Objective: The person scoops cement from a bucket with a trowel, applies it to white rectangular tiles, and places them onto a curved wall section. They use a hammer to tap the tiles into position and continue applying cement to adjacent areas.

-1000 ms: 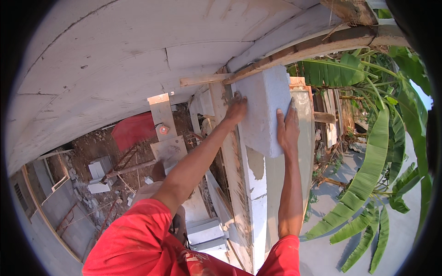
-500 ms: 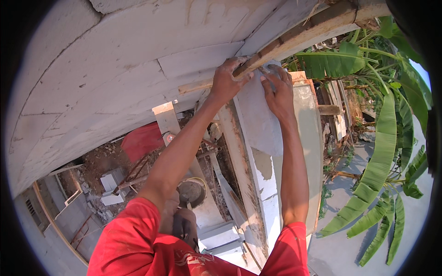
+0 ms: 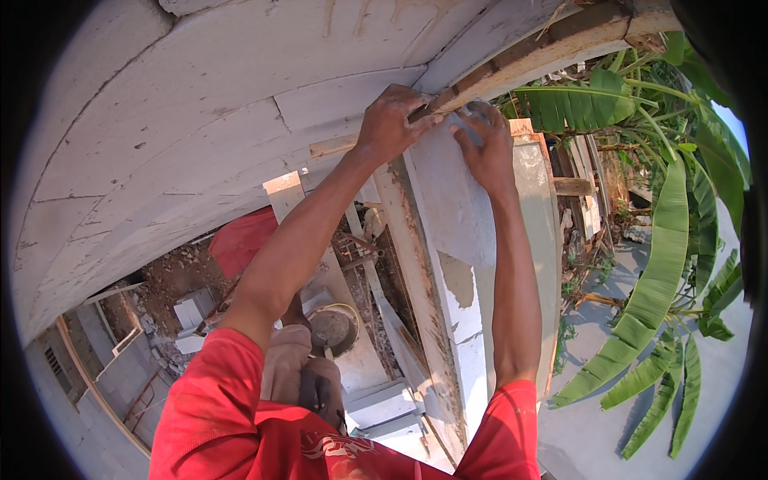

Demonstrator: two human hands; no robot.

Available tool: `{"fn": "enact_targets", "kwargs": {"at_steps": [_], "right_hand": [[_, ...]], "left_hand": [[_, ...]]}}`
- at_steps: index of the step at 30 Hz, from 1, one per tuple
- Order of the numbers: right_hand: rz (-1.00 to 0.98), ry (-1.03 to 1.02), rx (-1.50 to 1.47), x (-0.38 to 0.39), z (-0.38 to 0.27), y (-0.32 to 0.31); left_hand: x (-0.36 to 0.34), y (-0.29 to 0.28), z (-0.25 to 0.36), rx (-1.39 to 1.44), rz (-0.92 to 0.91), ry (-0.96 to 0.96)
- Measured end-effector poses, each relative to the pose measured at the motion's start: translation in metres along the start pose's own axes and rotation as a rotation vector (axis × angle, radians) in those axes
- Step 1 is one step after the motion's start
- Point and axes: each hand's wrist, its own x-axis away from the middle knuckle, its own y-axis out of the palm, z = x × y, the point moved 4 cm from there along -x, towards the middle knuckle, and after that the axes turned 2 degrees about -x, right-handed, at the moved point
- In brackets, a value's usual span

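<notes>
My left hand (image 3: pixel 392 128) is closed about the lower end of a long wooden beam (image 3: pixel 512 76), its thumb and fingertips against the wood. The beam slants up to the right along the grey block wall. Just right of it, my right hand (image 3: pixel 488 156) rests at the top of a narrow grey-white block wall (image 3: pixel 448 192), under the beam. Its fingers are bent and spread from the thumb, with nothing visible between them. The far fingertips of that hand are partly hidden behind the wall's top.
The grey block wall (image 3: pixel 200 128) rises on the left. Below are a bucket of mortar (image 3: pixel 332 330), a plank (image 3: pixel 284 196), a red sheet (image 3: pixel 242 242) and loose white blocks (image 3: pixel 384 406). Timber formwork (image 3: pixel 416 280) runs beside the narrow wall. Banana leaves (image 3: pixel 652 304) hang on the right.
Both hands stay at the beam's end and the wall top. My left hand has shifted slightly left, and its arm sits a little further left, showing more of the bucket.
</notes>
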Motion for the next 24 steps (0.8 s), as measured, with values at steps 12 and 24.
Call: {"fn": "enact_targets", "kwargs": {"at_steps": [12,24], "right_hand": [[0.039,0.115,-0.119,-0.011,-0.004,-0.003],[-0.097,0.467,-0.714,-0.027,0.009,-0.010]], "left_hand": [[-0.001,0.001,0.004,0.077,-0.034,-0.088],[-0.005,-0.010,0.025,0.304,0.042,-0.151]]}}
